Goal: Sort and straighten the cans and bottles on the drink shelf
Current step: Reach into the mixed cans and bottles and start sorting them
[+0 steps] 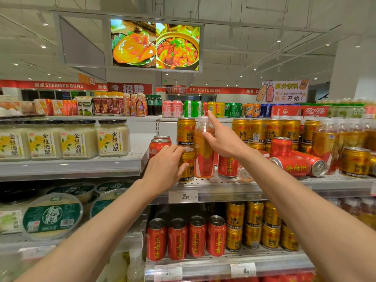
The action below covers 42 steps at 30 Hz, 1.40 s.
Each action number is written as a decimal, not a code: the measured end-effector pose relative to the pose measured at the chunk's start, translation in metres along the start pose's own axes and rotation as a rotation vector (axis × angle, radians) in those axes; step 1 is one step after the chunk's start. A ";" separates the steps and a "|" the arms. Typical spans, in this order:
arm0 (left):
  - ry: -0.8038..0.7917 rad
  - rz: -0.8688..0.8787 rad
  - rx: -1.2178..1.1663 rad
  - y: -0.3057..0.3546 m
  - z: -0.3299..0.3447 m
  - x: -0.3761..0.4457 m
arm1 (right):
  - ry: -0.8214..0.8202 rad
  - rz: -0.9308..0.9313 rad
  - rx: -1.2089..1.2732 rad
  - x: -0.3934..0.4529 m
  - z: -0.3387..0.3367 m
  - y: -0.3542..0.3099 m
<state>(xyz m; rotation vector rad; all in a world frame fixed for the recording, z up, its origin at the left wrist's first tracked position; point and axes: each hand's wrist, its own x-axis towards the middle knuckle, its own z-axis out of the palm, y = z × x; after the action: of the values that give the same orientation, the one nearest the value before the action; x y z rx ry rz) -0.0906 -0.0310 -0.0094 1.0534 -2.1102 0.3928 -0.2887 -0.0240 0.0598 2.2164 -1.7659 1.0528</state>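
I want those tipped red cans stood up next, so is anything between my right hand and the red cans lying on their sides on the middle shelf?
Partly. The right hand rests on the tea bottle. Between it and the tipped red cans stand an upright red can and a toppled clear bottle. Reaching over them looks open.

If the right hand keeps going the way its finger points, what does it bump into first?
The right hand points up and away over the tea bottle. Its fingertip lines up with a yellow can on the top shelf, probably the first thing it meets, though depth is hard to judge.
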 end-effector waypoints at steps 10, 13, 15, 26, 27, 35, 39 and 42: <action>0.007 -0.070 -0.218 0.001 0.002 -0.019 | 0.061 0.051 0.189 -0.066 -0.006 0.001; 0.066 -0.103 -0.377 0.000 -0.004 -0.047 | 0.076 0.105 0.283 -0.106 -0.001 0.006; 0.086 -0.177 -0.484 -0.001 -0.009 -0.073 | 0.063 0.170 0.328 -0.137 0.008 0.011; -0.087 -0.583 -0.960 0.016 0.015 -0.204 | 0.119 0.581 0.452 -0.294 0.075 0.029; -0.095 -0.607 -0.965 0.020 0.020 -0.210 | 0.117 0.607 0.451 -0.302 0.078 0.034; -0.052 -0.715 -0.926 0.077 0.054 -0.215 | 0.106 0.648 0.495 -0.326 0.056 0.100; -0.021 -0.731 -0.909 0.127 0.078 -0.187 | 0.054 0.613 0.485 -0.319 0.032 0.152; 0.002 -0.728 -0.908 0.160 0.095 -0.164 | 0.023 0.578 0.502 -0.310 0.011 0.184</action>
<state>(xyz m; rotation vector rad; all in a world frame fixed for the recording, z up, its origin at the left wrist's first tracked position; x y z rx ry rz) -0.1963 0.1076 -0.1856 1.1136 -1.4541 -0.8334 -0.4731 0.1649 -0.1869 1.9232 -2.4234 1.7946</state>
